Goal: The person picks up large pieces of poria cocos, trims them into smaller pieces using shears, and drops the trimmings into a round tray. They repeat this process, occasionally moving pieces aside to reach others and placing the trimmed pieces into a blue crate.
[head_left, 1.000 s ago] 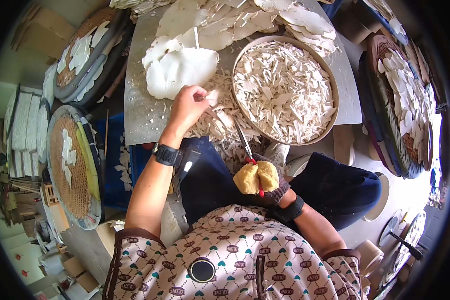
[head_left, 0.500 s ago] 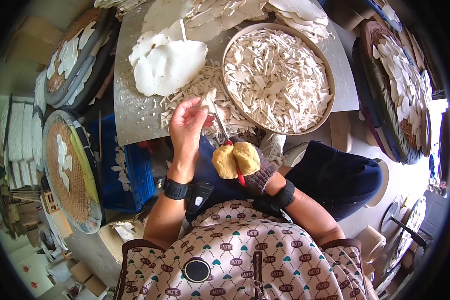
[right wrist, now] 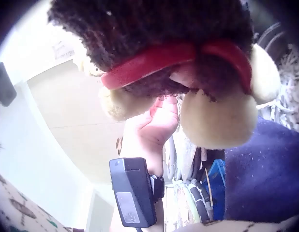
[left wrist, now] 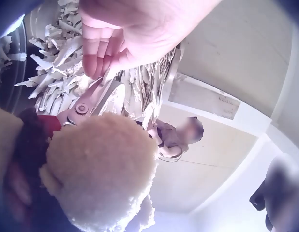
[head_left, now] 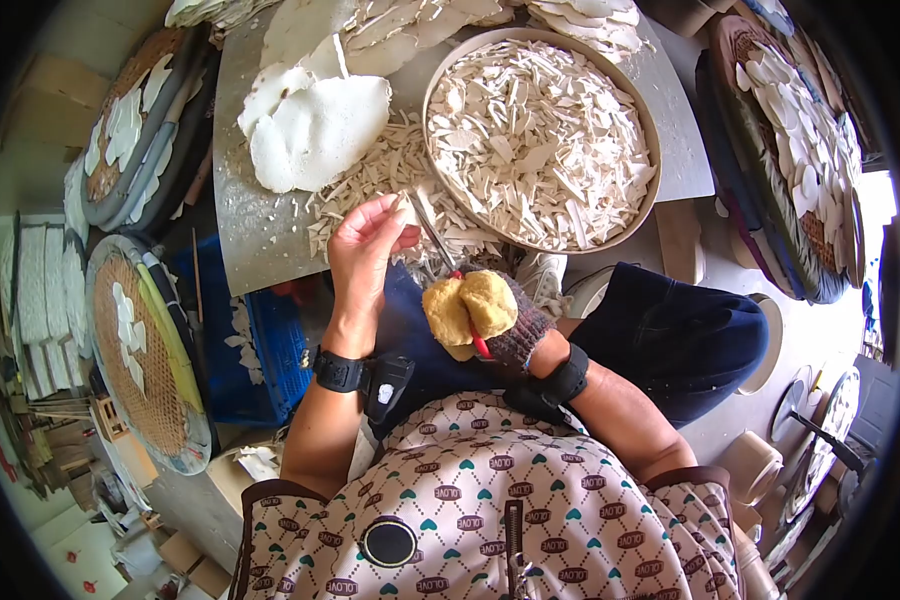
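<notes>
In the head view my left hand (head_left: 362, 260) pinches a small off-white flake (head_left: 402, 207) between thumb and fingers, palm turned up. Just right of those fingertips are the blades of a pair of scissors (head_left: 431, 236). My right hand (head_left: 523, 330), in a dark knitted glove, grips the scissors' red handles (right wrist: 149, 63), which have thick yellow foam padding (head_left: 468, 308) on them. From the left wrist, the scissors' pivot (left wrist: 82, 108) shows right under the left fingers, and foam covers much of the handles. Below the hands, off-white shreds (head_left: 365, 195) lie heaped along the table's front edge.
A round tray (head_left: 656, 170) full of shreds stands on the grey metal table (head_left: 260, 225). Left of it lies a large white sheet (head_left: 315, 135), with more sheets (head_left: 400, 30) stacked behind. A blue crate (head_left: 280, 350) and round woven racks (head_left: 135, 340) stand at left.
My left hand has drawn back from the heap of shreds and turned palm up, bringing a flake to the scissors. The scissors have come closer to the left hand. The head view has shifted slightly.
</notes>
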A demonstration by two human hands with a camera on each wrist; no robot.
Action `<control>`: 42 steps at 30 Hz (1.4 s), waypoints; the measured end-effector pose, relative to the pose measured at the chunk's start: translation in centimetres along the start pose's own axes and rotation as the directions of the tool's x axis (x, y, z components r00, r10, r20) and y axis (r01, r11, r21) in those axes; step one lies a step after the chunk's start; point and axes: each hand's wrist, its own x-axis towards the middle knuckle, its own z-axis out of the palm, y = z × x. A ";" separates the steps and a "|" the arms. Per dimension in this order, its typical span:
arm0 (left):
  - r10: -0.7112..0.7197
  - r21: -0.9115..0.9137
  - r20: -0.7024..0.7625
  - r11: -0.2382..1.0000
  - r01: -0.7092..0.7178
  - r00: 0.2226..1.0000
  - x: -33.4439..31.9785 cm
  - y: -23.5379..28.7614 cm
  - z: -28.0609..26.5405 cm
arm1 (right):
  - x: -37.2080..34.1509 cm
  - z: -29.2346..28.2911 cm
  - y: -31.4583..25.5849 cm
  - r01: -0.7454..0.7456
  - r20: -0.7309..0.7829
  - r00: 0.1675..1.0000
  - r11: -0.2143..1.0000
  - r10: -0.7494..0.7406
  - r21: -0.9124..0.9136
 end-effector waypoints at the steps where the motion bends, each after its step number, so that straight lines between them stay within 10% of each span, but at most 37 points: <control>1: 0.005 0.003 -0.008 1.000 -0.005 1.000 0.0 0.0 0.0 | 0.0 0.0 0.2 -0.033 0.001 0.999 0.997 0.033 0.065; 4: 0.049 -0.040 0.002 0.998 -0.049 0.999 0.2 -0.3 -0.3 | 0.1 -0.4 0.4 -0.148 0.096 0.987 0.967 0.130 0.210; 9: 0.037 0.077 0.104 0.996 -0.045 0.994 -0.5 1.4 0.2 | 0.9 0.0 1.1 0.052 0.103 0.986 0.834 -0.128 0.549; 14: 0.056 -0.022 0.017 0.998 -0.055 0.998 -0.7 0.9 -0.1 | 1.0 -0.1 0.7 -0.208 0.179 0.977 0.696 0.115 0.688; 17: 0.079 -0.096 -0.076 0.992 -0.086 0.994 -0.9 -0.1 0.0 | 1.0 0.0 1.7 0.022 0.111 0.992 0.968 -0.052 0.250; 20: 0.024 -0.068 -0.059 0.997 -0.028 0.998 -0.7 0.2 -0.5 | 0.6 -0.1 0.7 -0.062 0.146 0.989 0.948 0.017 0.313; 28: -0.012 0.112 0.009 0.994 0.011 1.000 -1.2 1.0 -3.5 | 0.3 0.4 -0.5 -0.004 0.109 0.993 0.941 0.044 -0.339; 29: 0.002 0.151 -0.001 0.988 -0.002 1.000 -2.0 2.0 -5.0 | 0.2 0.4 -1.1 0.194 0.160 0.978 0.847 -0.131 -0.494; 34: 0.160 0.511 -0.419 0.855 0.086 0.894 -5.1 6.7 -21.7 | 0.7 -0.6 -0.3 0.199 0.167 0.975 0.923 -0.150 -0.330; 36: 0.384 0.940 -0.257 0.314 0.136 0.887 -6.2 8.3 -27.9 | 0.7 -0.6 -0.7 0.180 0.143 0.981 0.899 -0.133 -0.399; 37: 0.428 0.948 -0.285 0.260 0.184 0.858 -6.6 9.1 -28.0 | 0.7 -0.5 -0.6 0.080 0.144 0.989 0.953 -0.039 -0.293; 40: 0.404 0.836 -0.285 0.548 0.019 0.869 -3.7 8.9 -25.7 | 0.7 0.0 1.3 0.206 0.223 0.966 0.915 -0.133 -0.347; 42: 0.412 0.860 -0.154 0.503 -0.083 0.898 -0.1 8.2 -22.2 | 0.5 0.2 1.5 0.212 0.227 0.964 0.920 -0.141 -0.331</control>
